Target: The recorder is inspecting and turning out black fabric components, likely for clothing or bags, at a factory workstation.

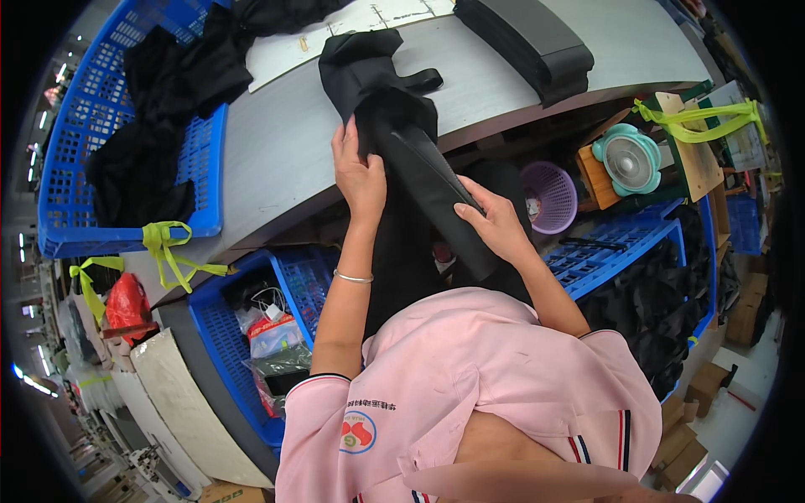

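A black fabric piece (pixel 426 180) hangs from the table edge toward my lap, with a long straight seam down its lower part. Its upper part lies bunched on the table, and a small strap loop sticks out to the right. My left hand (pixel 360 176) grips the left side of the piece near the table edge, fingertips partly behind the cloth. Lower down, my right hand (pixel 493 220) pinches its right edge between thumb and fingers.
On the grey-white table (pixel 277 138) lies a stack of black folded panels (pixel 537 50). A blue basket (pixel 214 168) of black cloth stands left. Below are another blue basket (pixel 251 369), a purple bin (pixel 549 197), a small teal fan (pixel 629 159) and a blue crate (pixel 620 243).
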### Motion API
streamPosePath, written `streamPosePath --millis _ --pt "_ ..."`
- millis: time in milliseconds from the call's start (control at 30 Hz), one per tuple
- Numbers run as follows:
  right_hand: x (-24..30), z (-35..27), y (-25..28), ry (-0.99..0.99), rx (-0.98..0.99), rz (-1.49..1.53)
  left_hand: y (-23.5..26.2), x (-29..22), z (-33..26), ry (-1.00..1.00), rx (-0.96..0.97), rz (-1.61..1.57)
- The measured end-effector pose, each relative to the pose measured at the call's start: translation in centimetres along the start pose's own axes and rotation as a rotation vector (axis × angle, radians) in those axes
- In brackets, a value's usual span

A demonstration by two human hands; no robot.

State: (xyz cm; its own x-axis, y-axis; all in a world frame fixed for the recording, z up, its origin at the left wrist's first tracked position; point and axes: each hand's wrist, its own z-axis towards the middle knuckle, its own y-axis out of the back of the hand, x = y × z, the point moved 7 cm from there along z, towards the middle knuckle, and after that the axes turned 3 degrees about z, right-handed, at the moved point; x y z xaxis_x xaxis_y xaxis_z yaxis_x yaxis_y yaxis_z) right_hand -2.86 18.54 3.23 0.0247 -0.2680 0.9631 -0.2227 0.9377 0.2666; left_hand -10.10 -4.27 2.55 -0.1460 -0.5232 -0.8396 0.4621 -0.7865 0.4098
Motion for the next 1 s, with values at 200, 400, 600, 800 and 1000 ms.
streamPosePath --millis 200,400,600,800,1000 --pt "2.6 1.4 -1.5 0.32 -0.061 -0.42 -1.1 -7.0 -1.6 -0.356 0.288 0.003" --pt "0.3 5.7 -1.3 0.574 -0.031 -0.327 -0.9 -13.0 -7.1 -0.618 0.507 -0.093" --pt "-4.3 6.6 -0.2 -0.299 -0.219 1.02 2.6 -11.2 -7.4 -0.399 0.233 -0.157" --pt "-1.7 6.0 -0.1 -0.284 -0.251 1.175 1.2 -11.5 -8.5 -0.349 0.134 -0.018" --pt "-2.1 5.1 -0.4 -0.135 -0.178 1.269 1.1 -12.1 -7.8 -0.244 -0.033 -0.195"
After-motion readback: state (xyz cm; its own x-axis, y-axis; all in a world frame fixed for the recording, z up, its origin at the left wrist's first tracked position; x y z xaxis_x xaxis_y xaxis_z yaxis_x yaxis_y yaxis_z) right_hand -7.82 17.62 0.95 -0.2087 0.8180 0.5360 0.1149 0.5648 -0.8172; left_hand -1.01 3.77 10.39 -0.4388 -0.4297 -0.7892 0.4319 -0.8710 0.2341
